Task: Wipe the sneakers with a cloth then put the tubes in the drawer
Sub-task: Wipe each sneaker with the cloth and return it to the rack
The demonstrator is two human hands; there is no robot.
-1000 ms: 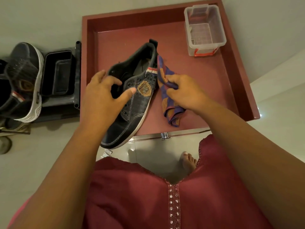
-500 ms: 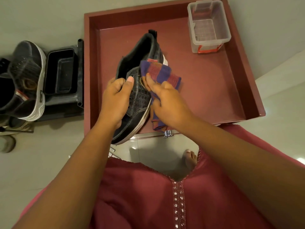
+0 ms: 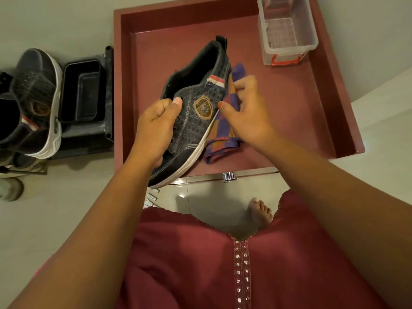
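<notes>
My left hand [image 3: 156,128] is gripping the sneaker [image 3: 196,108] over the drawer's [image 3: 330,103] front edge, and my right hand [image 3: 245,110] is pinching the cloth [image 3: 223,139] against its side. Pale floor [image 3: 33,219] all around.

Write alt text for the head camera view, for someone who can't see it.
A person's left hand grips a dark sneaker over an open red drawer while the right hand holds a striped cloth against its side. A clear plastic box sits in the drawer's far corner; another sneaker lies to the left.
</notes>
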